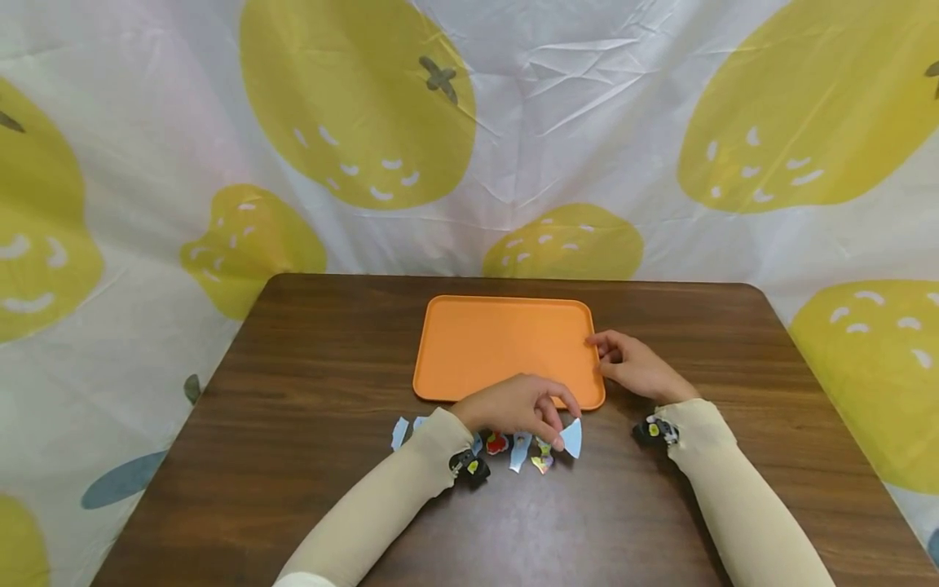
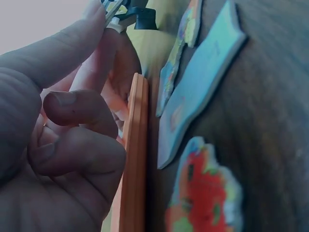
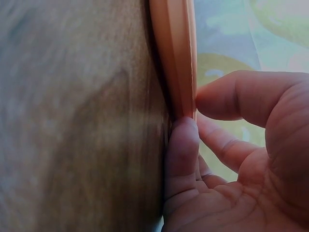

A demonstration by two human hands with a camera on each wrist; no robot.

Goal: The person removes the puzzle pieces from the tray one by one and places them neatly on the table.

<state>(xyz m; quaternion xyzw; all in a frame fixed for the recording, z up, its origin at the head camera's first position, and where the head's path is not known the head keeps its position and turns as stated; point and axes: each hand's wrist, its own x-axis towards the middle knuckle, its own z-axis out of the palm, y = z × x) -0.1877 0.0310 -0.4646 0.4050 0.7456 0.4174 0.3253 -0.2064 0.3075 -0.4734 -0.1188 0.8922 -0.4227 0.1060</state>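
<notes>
My left hand [image 1: 517,405] pinches a light blue puzzle piece [image 1: 573,440] between thumb and index finger, its other fingers curled. In the left wrist view the held piece [image 2: 114,10] shows only as a thin edge at the fingertips. Beneath that hand lies a row of flat, irregular pieces: a red one [image 1: 497,443], a pale blue one [image 1: 520,451] and a multicoloured one [image 1: 543,461]. My right hand [image 1: 640,367] grips the right rim of the orange tray [image 1: 506,342], with thumb and fingers on either side of the rim in the right wrist view.
More light blue pieces [image 1: 399,434] lie left of the row, partly hidden by the left sleeve. The brown wooden table [image 1: 330,342] ends at a hanging cloth [image 1: 557,106] with yellow fruit prints. Each wrist wears a small black camera [image 1: 469,466].
</notes>
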